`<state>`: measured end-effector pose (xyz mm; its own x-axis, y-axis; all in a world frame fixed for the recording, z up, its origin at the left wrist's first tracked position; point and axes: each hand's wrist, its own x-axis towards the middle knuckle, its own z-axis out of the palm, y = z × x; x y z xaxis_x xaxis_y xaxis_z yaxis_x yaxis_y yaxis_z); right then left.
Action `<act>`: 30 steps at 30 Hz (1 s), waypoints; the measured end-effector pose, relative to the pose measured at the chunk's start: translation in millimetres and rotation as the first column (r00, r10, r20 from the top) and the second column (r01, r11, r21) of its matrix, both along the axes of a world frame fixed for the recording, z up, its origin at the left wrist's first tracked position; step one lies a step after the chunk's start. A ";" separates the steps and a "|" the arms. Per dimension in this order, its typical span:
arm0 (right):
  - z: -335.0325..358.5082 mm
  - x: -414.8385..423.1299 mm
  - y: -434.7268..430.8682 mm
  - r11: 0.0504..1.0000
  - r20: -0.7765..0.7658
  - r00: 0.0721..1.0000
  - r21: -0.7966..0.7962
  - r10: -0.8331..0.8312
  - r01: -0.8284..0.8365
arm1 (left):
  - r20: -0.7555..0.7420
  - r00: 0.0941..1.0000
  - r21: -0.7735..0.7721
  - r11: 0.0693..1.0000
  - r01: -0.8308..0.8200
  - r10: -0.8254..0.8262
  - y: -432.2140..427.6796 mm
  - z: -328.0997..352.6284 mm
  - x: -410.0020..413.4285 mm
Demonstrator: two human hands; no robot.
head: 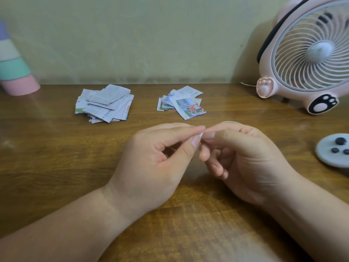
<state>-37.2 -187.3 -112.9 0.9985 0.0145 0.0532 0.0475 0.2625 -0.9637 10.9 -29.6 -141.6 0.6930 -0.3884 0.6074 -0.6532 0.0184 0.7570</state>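
I find the left hand (158, 159) and right hand (245, 157) meeting above the table (56, 167), each pinching one small pale scrap (201, 134) between thumb and forefinger. The scrap is mostly hidden and is possibly paper. I advise firm, close-set pinches and slow handling.

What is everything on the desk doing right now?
Left hand: fingertips pinching a pale scrap.
Right hand: pinching the same scrap from the other side.
Pale scrap: held above the desk, mostly hidden.
Fan: blades blurred, so it seems to be running.
Text-paper pile: loose heap, lying flat.
Picture-paper pile: loose heap, lying flat.
Grey disc: flat, with three dark dots on it.
Pastel cups: stacked, standing.
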 end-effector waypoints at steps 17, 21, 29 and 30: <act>1.2 -0.9 0.1 1.000 0.015 1.000 0.001 -0.006 0.006 | 0.084 0.996 0.032 0.999 -0.034 0.031 0.0 4.8 -1.2; -0.1 -0.4 0.7 1.000 0.020 1.000 -0.005 -0.021 0.021 | 0.089 0.996 0.035 0.999 -0.027 0.024 -0.1 5.4 -1.4; 2.5 -0.2 2.5 0.997 -0.029 0.997 -0.029 -0.077 0.076 | 0.087 0.996 0.027 1.000 -0.006 0.004 -1.1 5.7 -3.0; 3.5 -0.4 3.5 0.997 -0.045 0.996 -0.024 -0.080 0.079 | 0.078 0.997 0.023 1.000 -0.005 0.003 -1.3 5.0 -3.0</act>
<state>-37.5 -183.8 -109.5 0.9979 -0.0642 0.0078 0.0229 0.2382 -0.9710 7.9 -30.9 -136.6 0.6453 -0.4002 0.6507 -0.7103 -0.0009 0.7039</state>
